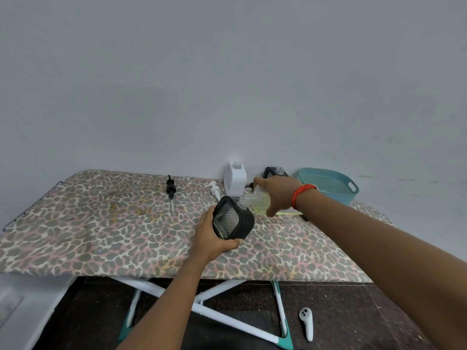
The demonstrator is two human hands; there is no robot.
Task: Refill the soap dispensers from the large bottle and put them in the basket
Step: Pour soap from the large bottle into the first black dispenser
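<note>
Leopard-print board cover [101, 223], teal basket [328, 184], black dispenser [233, 221].

1. The left half of the desk [75, 223] lies bare, open to a reach.
2. A black pump [170, 189] and a white pump [214, 189] lie near the far edge.
3. A white dispenser [235, 179] and a black dispenser [274, 173] stand against the wall, crowding the far middle.
4. The teal basket [328, 185] fills the far right corner, its top open.
</note>
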